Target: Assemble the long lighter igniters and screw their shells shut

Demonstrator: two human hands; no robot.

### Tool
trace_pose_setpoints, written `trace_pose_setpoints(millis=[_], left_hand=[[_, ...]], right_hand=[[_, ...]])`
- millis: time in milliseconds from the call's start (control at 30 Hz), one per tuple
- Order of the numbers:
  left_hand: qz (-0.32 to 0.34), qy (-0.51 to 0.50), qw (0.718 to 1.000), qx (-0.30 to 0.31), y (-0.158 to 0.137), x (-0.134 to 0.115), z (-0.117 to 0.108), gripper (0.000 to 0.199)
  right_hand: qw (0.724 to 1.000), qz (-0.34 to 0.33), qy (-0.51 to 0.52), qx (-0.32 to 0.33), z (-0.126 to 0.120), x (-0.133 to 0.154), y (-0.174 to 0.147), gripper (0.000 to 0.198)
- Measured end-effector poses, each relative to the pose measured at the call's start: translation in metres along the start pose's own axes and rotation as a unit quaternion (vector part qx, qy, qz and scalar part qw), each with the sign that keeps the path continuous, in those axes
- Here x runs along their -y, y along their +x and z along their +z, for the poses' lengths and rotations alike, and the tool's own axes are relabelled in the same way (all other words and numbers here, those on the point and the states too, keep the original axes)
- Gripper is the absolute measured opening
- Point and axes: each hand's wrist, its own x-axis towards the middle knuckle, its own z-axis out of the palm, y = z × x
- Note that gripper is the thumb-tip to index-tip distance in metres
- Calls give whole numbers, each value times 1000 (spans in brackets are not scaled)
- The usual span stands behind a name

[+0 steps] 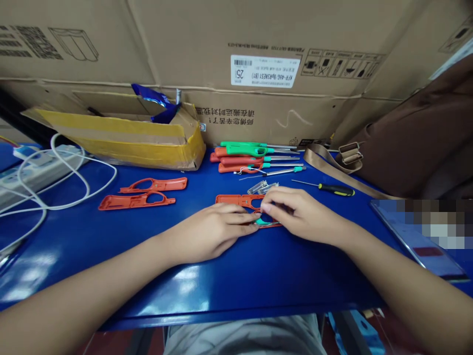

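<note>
My left hand [209,231] rests palm down at the table's middle, its fingers bent over an orange lighter casing half [271,226] and holding it down. A green trigger [263,222] shows in that half, just past the fingertips. From the other side my right hand [301,212] reaches in, thumb and index finger pinched together above the casing's finger opening. Whatever those fingers grip is hidden. Just behind lies a second orange casing half [234,199], partly covered by my hands. Two small clear fuel tanks [262,187] lie beyond my right fingers.
Several green and red stick lighters [244,155] are piled at the back, with a loose metal lighter tube [283,171] before them. Two orange casing halves [142,199] lie left. A screwdriver [336,190] and phone [421,246] are right. A yellow-taped box [148,143] and white cables [84,172] stand left.
</note>
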Motion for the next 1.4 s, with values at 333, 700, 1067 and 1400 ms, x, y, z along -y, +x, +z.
trace_pose_setpoints(millis=[333,700,1067,1400], left_hand=[[29,49,998,-31,-5,2,1,41],[28,35,997,-58,-5,0,-8,25],[-25,21,994,-102,-4,-3,-6,25],[-209,-265,924,-182,5,-14,-2,30]], right_hand=[[989,72,-116,-53,-4,-56,2,24],[987,85,-112,-72,1,-52,4,25],[984,66,-117,-118,-3,-51,7,7],[994,-72,-6,-86,13,13,-1,9]])
